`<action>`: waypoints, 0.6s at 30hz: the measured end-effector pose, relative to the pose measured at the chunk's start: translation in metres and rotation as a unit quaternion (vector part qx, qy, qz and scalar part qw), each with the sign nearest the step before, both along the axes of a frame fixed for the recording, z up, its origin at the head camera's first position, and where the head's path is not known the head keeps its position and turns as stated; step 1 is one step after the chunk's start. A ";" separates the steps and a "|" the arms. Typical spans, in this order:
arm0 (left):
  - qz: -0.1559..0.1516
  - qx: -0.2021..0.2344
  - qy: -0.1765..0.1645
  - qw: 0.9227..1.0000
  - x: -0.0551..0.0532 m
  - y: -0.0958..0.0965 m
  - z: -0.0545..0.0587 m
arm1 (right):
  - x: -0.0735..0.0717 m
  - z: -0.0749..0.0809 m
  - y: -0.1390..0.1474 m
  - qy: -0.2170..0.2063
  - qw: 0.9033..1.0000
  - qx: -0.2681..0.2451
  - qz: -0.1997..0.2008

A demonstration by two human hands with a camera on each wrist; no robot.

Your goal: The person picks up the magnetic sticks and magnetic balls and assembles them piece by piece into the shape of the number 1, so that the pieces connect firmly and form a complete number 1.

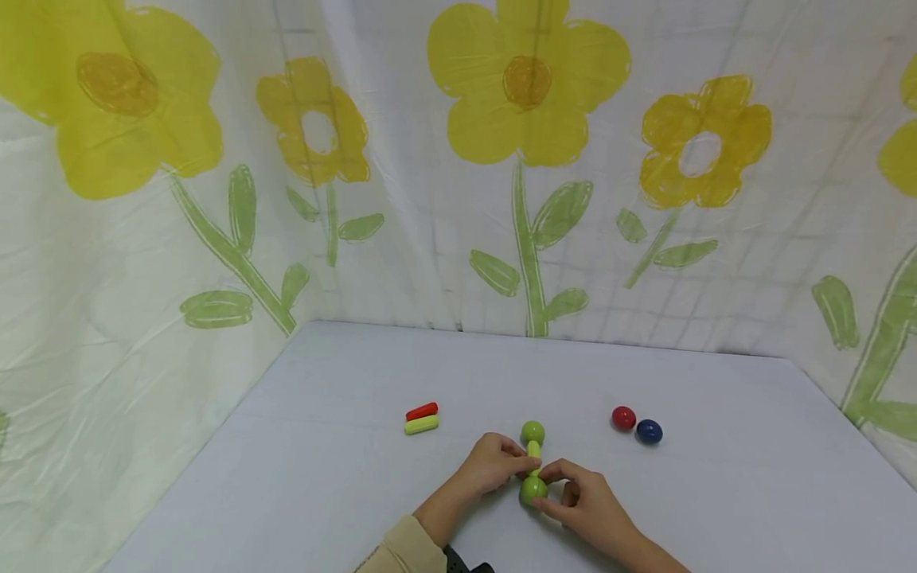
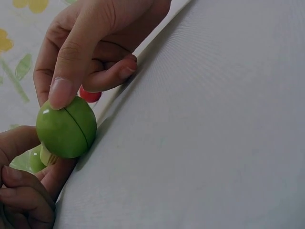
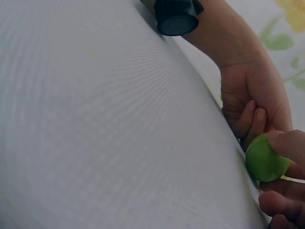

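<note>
A dumbbell-like piece lies on the table, made of a yellow-green rod (image 1: 533, 451) with a green ball at each end. My left hand (image 1: 494, 463) pinches the rod from the left, its fingertips close to the nearer ball. With thumb and fingers, my right hand (image 1: 589, 506) grips that nearer green ball (image 1: 533, 492). A thin dark seam runs round the ball (image 2: 66, 128) in the left wrist view. The farther green ball (image 1: 532, 432) is untouched by either hand. Fingers hide the place where rod and nearer ball meet.
Left of centre, a red stick (image 1: 422, 411) and a yellow-green stick (image 1: 421, 425) lie side by side. A red ball (image 1: 624, 418) and a dark blue ball (image 1: 649, 431) sit to the right. Behind the white table (image 1: 344, 374) hangs a flowered curtain (image 1: 408, 239).
</note>
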State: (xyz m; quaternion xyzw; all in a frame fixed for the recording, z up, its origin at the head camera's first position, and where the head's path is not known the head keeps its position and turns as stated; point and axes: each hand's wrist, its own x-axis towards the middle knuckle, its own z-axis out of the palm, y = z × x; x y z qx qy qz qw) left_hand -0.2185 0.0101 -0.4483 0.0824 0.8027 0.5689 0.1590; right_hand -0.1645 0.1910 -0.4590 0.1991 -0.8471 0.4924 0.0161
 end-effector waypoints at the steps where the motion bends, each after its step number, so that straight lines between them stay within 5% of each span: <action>1: 0.001 -0.001 0.000 1.000 0.000 0.000 -0.001 | 0.000 0.000 0.000 -0.001 1.000 0.000 0.000; 18: -0.014 0.008 0.019 1.000 -0.002 -0.005 -0.003 | 0.000 -0.003 0.002 -0.018 1.000 -0.012 -0.002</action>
